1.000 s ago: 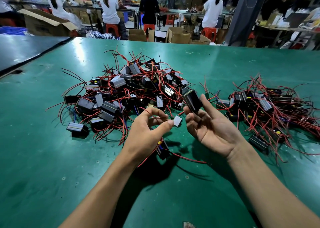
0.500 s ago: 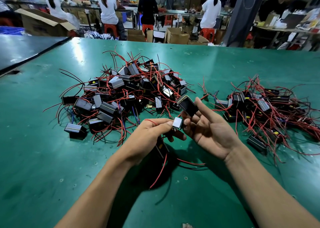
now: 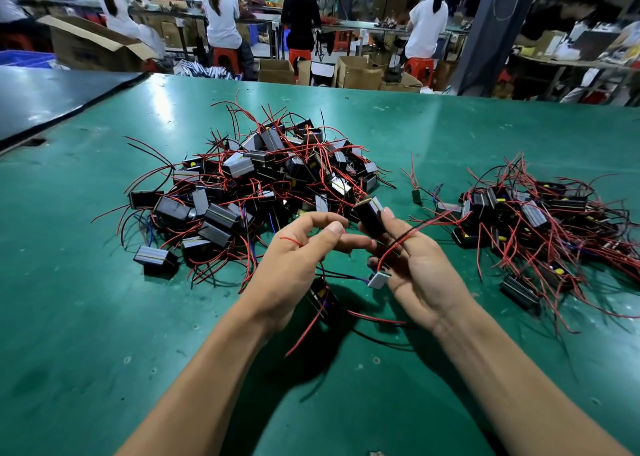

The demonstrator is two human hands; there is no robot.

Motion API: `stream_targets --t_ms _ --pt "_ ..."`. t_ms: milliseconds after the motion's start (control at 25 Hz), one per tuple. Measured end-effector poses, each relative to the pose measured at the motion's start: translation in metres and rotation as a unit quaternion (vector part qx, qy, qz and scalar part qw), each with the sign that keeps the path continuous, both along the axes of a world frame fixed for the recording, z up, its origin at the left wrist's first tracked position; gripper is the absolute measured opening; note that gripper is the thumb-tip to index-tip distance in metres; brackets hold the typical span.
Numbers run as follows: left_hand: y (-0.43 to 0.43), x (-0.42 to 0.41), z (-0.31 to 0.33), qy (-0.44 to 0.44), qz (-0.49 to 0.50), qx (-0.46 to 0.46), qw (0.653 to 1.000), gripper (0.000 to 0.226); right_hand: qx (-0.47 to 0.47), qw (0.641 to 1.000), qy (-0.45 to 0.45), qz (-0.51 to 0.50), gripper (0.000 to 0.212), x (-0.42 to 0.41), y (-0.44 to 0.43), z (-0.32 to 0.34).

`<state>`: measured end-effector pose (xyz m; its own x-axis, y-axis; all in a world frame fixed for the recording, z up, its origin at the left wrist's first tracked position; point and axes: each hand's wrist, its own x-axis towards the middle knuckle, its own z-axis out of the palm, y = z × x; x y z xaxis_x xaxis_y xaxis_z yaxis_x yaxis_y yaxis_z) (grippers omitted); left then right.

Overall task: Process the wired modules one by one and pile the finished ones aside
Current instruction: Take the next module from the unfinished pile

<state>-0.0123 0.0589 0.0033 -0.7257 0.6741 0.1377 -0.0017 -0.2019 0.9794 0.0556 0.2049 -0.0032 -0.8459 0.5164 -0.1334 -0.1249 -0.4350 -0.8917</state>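
Observation:
My left hand (image 3: 298, 261) pinches a thin red wire (image 3: 290, 240) between thumb and forefinger. Under that hand hangs a black wired module (image 3: 322, 300), partly hidden by it. My right hand (image 3: 419, 268) grips a black casing (image 3: 369, 215) at its fingertips, palm turned up. Red and black wires cross its fingers, and a small white-grey part (image 3: 379, 279) dangles at the palm's edge. A big heap of wired modules (image 3: 263, 178) lies just beyond both hands. A smaller pile of modules (image 3: 526, 220) lies to the right.
The green table (image 3: 104, 317) carries everything, and a darker table (image 3: 52, 99) adjoins it at the far left. One loose small part with wires (image 3: 416, 196) lies between the piles. People work at benches among cardboard boxes (image 3: 356, 71) behind the table.
The small white-grey part has left my left fingertips and now dangles lower by my right palm. Wires now lie across my right fingers. Both hands stayed close together.

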Motion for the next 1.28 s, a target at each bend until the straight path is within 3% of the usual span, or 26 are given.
stream_targets --t_ms 200,400,600,760,1000,1160,1280 --pt "0.001 0.001 -0.007 0.088 -0.009 -0.064 0.994 0.013 -0.027 0.998 -0.022 -0.054 0.025 -0.006 -0.012 -0.007" --pt "0.004 0.003 -0.015 0.269 0.015 -0.187 0.945 0.014 -0.043 0.994 -0.046 -0.085 0.033 -0.008 -0.010 -0.009" --pt "0.004 0.004 -0.014 0.279 -0.006 -0.202 0.939 0.023 -0.080 0.995 0.007 -0.051 0.027 -0.008 -0.010 -0.003" --pt "0.005 0.005 -0.011 0.272 0.052 -0.178 0.944 0.024 -0.082 0.995 0.045 -0.041 0.042 -0.007 -0.008 0.000" --pt "0.003 0.003 -0.010 0.228 0.135 -0.118 0.957 0.018 -0.126 0.991 -0.022 -0.040 0.025 -0.006 -0.007 -0.002" --pt "0.004 0.004 -0.008 0.192 0.199 -0.100 0.956 0.011 -0.193 0.981 0.031 -0.002 0.024 -0.004 -0.017 -0.005" --pt "0.005 0.003 -0.008 0.195 0.218 -0.100 0.951 0.011 -0.147 0.988 0.053 0.012 0.033 -0.003 -0.019 -0.008"
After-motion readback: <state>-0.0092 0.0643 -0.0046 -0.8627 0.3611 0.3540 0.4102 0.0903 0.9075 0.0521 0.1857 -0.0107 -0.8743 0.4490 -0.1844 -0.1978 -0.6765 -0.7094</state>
